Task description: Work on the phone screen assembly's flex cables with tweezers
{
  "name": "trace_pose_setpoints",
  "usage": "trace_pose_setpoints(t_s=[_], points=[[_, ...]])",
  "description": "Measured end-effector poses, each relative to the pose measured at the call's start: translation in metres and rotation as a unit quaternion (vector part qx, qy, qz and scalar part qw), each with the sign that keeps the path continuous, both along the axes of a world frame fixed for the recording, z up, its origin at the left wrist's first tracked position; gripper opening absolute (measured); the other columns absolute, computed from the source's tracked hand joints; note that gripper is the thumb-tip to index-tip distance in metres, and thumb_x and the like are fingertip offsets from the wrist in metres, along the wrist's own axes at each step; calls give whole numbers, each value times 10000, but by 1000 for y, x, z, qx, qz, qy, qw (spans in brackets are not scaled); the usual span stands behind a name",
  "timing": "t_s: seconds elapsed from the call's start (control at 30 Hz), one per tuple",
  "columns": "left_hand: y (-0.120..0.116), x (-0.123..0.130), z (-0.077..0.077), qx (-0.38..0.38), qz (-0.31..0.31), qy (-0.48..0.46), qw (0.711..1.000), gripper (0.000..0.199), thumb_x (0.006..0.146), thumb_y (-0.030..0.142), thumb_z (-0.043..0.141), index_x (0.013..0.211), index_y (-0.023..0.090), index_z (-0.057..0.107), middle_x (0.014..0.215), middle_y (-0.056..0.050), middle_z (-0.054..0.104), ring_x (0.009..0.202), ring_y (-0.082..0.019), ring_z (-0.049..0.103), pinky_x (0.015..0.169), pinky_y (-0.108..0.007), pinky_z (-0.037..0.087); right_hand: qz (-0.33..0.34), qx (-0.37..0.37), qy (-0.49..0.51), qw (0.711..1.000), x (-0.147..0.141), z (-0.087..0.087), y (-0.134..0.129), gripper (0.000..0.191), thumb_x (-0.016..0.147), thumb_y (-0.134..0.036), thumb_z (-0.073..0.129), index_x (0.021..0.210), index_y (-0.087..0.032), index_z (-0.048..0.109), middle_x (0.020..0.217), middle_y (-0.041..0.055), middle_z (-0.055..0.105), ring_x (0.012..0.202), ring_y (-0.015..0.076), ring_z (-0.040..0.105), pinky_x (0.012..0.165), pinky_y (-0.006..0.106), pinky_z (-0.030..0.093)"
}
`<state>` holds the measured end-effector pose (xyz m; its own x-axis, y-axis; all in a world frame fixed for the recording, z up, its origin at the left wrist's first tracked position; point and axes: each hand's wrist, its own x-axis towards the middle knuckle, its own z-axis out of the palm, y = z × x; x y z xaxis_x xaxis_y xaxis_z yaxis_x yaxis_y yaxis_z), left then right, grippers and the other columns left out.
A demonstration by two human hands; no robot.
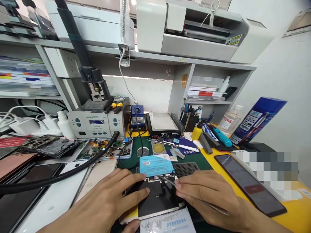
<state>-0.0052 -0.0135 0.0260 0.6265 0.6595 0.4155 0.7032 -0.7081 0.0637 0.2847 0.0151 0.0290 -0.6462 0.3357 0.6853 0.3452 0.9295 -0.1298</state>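
- Just nearside of the blue card, resting the left hand, splay-fingered, on an opened electronic device.
- With right hand closed, pinching a slender metal tool over its far end.

Apparently "LEAD FREE" on grey station, "专注好" on purple mat

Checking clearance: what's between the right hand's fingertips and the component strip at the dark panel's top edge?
The slim metal tool the right hand holds; the head view shows its tip at the strip, contact unclear.
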Motion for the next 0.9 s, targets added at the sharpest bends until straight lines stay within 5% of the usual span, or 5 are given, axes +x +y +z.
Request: trace_pose_setpoints(t_s=[0.27, 0.9], points=[[0, -1, -1, 2, -3, 0, 1000, 435, 808, 267, 531, 1206, 311, 700, 1278, -3, 698, 1094, -292, 630, 922, -503, 522, -2, -57, 33, 998, -3, 3, 2, 161, 892, -62, 680, 1010, -122, 772, 927, 94, 806, 882, 147, 764, 848, 179, 581], [1, -3, -2, -6, -2, 1, 1000, 444, 804, 265, 544, 1221, 322, 685, 1303, 6, 684, 1121, -283, 619, 936, -490, 523, -7, -70, 36, 997, -3, 4, 3, 178, 873, -35, 683, 1015, -106, 762, 898, 108, 802, 861, 169, 768, 818, 201, 604]])
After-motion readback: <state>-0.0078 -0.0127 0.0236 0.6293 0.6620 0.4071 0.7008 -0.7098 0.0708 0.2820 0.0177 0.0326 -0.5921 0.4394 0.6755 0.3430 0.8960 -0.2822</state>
